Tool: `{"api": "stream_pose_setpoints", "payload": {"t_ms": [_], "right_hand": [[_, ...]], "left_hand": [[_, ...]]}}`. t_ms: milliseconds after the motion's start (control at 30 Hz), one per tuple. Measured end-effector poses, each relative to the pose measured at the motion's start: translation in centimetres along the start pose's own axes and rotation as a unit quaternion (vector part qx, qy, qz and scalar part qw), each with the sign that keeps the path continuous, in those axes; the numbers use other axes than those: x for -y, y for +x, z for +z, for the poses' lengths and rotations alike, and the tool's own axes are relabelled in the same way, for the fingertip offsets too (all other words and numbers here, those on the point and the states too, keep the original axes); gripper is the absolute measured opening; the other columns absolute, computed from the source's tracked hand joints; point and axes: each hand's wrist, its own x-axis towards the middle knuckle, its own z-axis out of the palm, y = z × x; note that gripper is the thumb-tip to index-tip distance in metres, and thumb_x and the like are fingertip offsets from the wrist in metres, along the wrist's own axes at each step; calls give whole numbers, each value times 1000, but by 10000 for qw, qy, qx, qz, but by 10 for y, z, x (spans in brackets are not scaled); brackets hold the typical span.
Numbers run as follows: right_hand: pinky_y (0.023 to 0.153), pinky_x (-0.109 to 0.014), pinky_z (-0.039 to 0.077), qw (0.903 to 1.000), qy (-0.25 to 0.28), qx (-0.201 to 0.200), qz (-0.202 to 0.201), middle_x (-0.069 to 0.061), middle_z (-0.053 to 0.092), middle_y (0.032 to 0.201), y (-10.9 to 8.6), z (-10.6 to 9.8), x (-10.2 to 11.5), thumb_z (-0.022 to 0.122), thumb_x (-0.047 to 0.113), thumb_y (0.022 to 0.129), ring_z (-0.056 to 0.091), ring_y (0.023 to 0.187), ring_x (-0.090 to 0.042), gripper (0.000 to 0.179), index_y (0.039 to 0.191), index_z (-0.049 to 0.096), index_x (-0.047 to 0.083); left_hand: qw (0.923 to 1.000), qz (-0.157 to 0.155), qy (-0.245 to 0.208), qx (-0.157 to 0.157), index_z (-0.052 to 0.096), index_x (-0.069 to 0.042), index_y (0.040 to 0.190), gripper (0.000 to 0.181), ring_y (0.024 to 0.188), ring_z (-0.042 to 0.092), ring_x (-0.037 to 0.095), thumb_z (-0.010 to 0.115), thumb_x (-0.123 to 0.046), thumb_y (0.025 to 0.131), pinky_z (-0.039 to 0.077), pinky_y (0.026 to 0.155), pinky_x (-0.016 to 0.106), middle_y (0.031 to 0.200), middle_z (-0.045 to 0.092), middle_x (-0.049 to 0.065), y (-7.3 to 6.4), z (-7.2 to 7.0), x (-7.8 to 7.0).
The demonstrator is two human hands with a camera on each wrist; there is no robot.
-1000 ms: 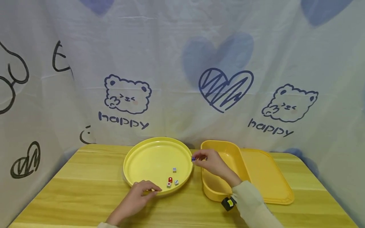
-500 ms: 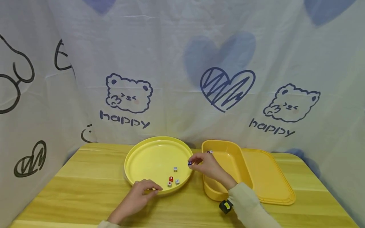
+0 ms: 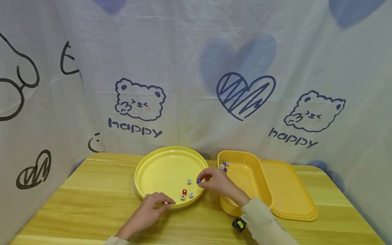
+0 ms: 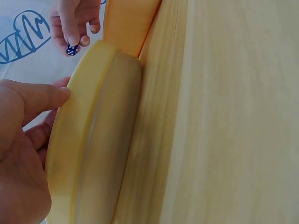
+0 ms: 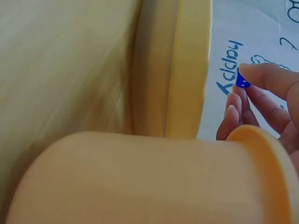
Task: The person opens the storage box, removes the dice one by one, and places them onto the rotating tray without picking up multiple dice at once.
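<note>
So closest to the person there's a black gadget with a yellow patch [image 3: 239,224] by the right sleeve [image 3: 264,219], over the wood table [image 3: 183,229]. A bit further in, the left hand [image 3: 150,209] has the near rim of the round yellow tray [image 3: 162,172] pinched, thumb and fingers either side of it. Up inside that edge sit a white die with a red dot [image 3: 182,197], a red die [image 3: 184,192] right by it (can't tell if they touch) and another white die [image 3: 191,195]. A fourth, a bluish-spotted white die [image 3: 189,181], is further back. The right hand [image 3: 216,180] pinches a blue die [image 3: 198,181] at its fingertips. That's the key bit imo: the blue die hangs over the tray's right side, just right of the bluish-spotted one, way nearer the right hand than the left. It's a cube, so no long axis to worry about. The right forearm crosses the orange-yellow box [image 3: 249,177], which has several blue and white dice [image 3: 225,169] bunched at its back left, exact count unclear. A flat lid [image 3: 291,192] lies right of the box, and a printed cloth [image 3: 190,109] hangs behind everything.
</note>
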Motion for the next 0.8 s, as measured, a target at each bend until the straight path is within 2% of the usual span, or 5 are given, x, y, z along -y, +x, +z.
{"api": "stream_pose_setpoints", "payload": {"t_ms": [300,500,633,700,800], "right_hand": [[63,-24,46,9996,-272,48,46,1,65,83,1,3,5,77,6,80,53,72,-12,10,88,72,8],[63,-23,45,9995,-308,32,-33,2,64,82,1,4,5,77,5,80,52,71,-11,10,88,72,7],[64,-24,46,9992,-358,-27,-158,-3,66,86,3,4,3,77,4,80,54,73,-13,16,94,71,2],[64,-24,47,9990,-390,-66,-183,-7,67,90,4,3,4,77,4,80,56,74,-14,20,98,70,0],[64,-25,47,9986,-476,-135,-180,-11,67,93,7,-1,8,76,3,80,57,74,-15,23,102,69,-2]], "left_hand": [[9999,-87,50,-27,74,-18,95,13,89,59,8,68,-9,89,36,84,39,93,70,-13,0,1,-1],[9996,186,95,-176,74,-16,94,12,85,59,8,68,-7,87,36,81,39,92,70,-12,0,4,3],[9999,31,103,-99,74,-17,94,12,86,59,8,68,-8,88,36,82,38,92,70,-12,1,3,2],[9998,-169,75,9,74,-18,96,13,88,59,7,67,-9,89,36,84,40,94,69,-13,1,3,0],[9997,-242,98,20,74,-18,96,14,89,58,6,67,-8,88,35,85,40,94,69,-14,1,3,-1]]}}
